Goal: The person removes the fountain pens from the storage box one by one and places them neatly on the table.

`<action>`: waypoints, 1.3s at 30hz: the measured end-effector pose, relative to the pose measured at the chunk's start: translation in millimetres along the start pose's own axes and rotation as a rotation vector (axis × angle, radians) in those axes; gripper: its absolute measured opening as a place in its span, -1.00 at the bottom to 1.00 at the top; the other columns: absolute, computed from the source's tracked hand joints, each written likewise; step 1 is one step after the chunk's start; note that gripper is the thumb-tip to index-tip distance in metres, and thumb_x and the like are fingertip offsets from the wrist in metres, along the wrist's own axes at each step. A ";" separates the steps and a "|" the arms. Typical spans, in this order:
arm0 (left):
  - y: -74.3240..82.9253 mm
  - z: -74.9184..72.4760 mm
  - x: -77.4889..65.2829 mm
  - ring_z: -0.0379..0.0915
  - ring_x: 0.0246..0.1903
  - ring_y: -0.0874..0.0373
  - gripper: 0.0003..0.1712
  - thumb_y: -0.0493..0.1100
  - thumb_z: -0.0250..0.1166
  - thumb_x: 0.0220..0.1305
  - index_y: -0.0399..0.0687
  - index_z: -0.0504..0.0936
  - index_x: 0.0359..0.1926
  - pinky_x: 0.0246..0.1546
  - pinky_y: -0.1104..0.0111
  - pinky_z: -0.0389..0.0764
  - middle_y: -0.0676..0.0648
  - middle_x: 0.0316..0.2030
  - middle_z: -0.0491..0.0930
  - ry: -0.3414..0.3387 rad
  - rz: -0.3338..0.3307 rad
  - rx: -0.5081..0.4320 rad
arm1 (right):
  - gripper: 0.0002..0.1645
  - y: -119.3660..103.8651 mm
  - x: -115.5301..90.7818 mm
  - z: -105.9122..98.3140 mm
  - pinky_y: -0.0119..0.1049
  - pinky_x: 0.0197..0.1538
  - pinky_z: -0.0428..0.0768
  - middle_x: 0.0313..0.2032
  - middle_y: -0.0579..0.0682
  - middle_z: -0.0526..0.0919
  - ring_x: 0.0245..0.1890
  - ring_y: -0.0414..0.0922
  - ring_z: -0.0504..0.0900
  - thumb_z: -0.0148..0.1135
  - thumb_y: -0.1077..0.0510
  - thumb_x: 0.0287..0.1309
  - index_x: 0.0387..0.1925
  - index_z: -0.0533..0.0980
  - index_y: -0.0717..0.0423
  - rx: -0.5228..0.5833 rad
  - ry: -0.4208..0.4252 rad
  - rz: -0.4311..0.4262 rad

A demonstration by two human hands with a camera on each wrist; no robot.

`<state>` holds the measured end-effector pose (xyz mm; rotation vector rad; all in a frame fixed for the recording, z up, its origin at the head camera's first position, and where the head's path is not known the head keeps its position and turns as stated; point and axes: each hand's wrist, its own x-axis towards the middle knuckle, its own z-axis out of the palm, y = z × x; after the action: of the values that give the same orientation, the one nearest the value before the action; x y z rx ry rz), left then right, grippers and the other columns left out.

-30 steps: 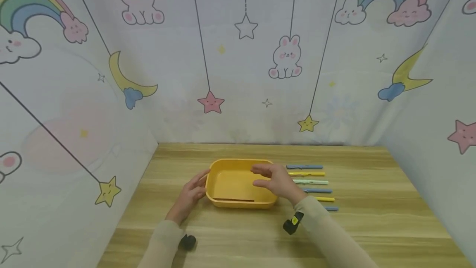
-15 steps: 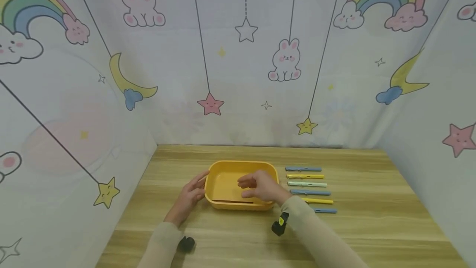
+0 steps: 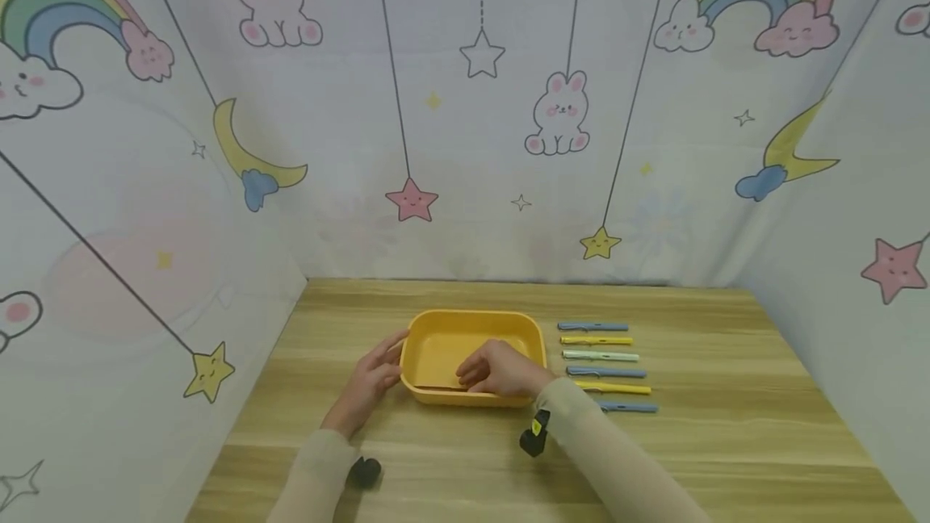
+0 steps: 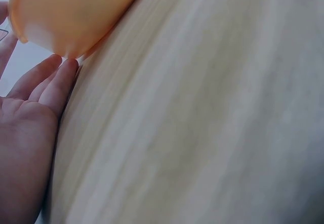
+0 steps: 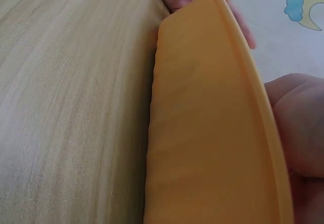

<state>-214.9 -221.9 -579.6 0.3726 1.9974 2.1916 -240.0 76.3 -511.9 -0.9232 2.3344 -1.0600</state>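
In the head view, a yellow rectangular tub (image 3: 436, 399) stands on the wooden table. A thin dark brown stick-like thing (image 3: 433, 387) lies inside, along its near wall. My left hand (image 3: 372, 382) touches the tub's left end; the left wrist view has those fingertips (image 4: 67, 68) against the tub's lower side. Reaching over the right part of the tub, my right hand (image 3: 501, 370) has its fingers bent down at the dark thing's right part. I cannot tell whether they pinch it. From the right wrist, the near wall hides those fingertips.
Right of the tub lies a column of several pens: a blue pen (image 3: 592, 327) farthest, then a yellow pen (image 3: 597, 340), a pale green pen (image 3: 601, 357) and more blue and yellow ones. Patterned cloth walls (image 3: 465, 248) enclose the table (image 3: 726, 394) at the back and sides.
My right hand has moved left and down into the tub, toward the dark thing, and its fingers have bent closer together. My left hand stays at the tub's left end.
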 end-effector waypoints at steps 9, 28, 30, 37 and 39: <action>1.4 0.6 0.2 0.10 0.54 -0.28 -0.23 -0.40 0.06 0.40 -0.17 0.21 0.61 0.25 0.37 0.54 -0.37 0.58 0.12 -0.008 0.008 -0.004 | -0.69 1.0 4.9 1.3 -0.29 -0.06 0.76 -0.18 0.02 0.85 -0.15 -0.11 0.83 0.41 0.49 0.16 -0.05 0.76 0.26 0.012 -0.013 0.030; 4.7 1.9 0.9 0.14 0.54 -0.24 -0.24 -0.39 0.05 0.40 -0.09 0.24 0.61 0.24 0.40 0.54 -0.33 0.58 0.16 0.007 -0.010 0.013 | -0.70 6.4 9.4 0.8 -0.26 -0.08 0.76 -0.22 0.00 0.86 -0.19 -0.13 0.83 0.47 0.45 0.11 -0.11 0.78 0.18 -0.034 0.028 0.045; 4.8 1.9 1.0 0.15 0.54 -0.22 -0.24 -0.39 0.06 0.41 -0.06 0.25 0.61 0.23 0.40 0.54 -0.31 0.58 0.17 0.010 -0.016 0.018 | -0.69 5.6 9.1 0.2 -0.25 -0.08 0.76 -0.21 0.00 0.86 -0.19 -0.13 0.83 0.48 0.44 0.11 -0.09 0.78 0.18 -0.036 0.027 0.047; 3.2 1.7 1.2 0.13 0.54 -0.26 -0.24 -0.38 0.06 0.42 -0.09 0.23 0.62 0.24 0.39 0.54 -0.34 0.59 0.14 0.000 -0.005 0.024 | -0.67 5.6 7.2 0.0 -0.19 -0.04 0.76 -0.22 -0.02 0.85 -0.19 -0.15 0.81 0.48 0.43 0.12 -0.06 0.77 0.18 -0.029 0.047 0.083; 3.2 2.0 0.8 0.13 0.54 -0.26 -0.24 -0.38 0.06 0.42 -0.09 0.23 0.62 0.24 0.38 0.55 -0.33 0.59 0.15 0.001 -0.005 0.023 | -0.67 5.8 6.6 -0.1 -0.19 -0.05 0.76 -0.23 -0.02 0.85 -0.19 -0.15 0.80 0.49 0.42 0.12 -0.06 0.77 0.17 -0.032 0.054 0.086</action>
<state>-214.9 -220.0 -576.2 0.3691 2.0239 2.1685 -246.9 74.5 -516.9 -0.8075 2.4186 -1.0270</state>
